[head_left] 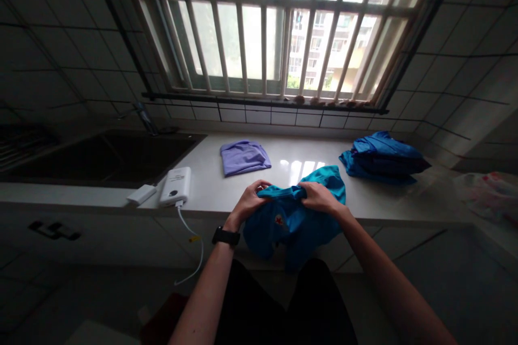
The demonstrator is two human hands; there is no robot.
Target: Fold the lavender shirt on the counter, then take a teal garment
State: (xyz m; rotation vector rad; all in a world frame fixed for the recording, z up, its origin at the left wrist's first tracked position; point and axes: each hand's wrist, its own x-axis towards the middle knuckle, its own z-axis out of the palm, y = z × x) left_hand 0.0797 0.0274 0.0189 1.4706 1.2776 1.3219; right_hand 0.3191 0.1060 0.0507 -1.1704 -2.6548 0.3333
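A bright blue garment (263, 232) with a small red-and-white emblem hangs over the counter's front edge, and part of it lies on the top. Its exact kind is not clear from its bunched shape. My left hand (251, 200), with a dark watch on the wrist, grips the garment's upper edge at the left. Farther right along the same edge, my right hand (319, 197) is closed on the cloth, thumb on top. Just behind my left hand lies a folded purple cloth (245, 158), apart from the garment.
Folded blue clothes (384, 156) are piled at the back right of the white counter (210, 188). At left, a white power bank (175, 186) with a dangling cable and a small white box (141, 194) sit beside the dark sink (101, 159). A plastic bag (491, 194) is far right.
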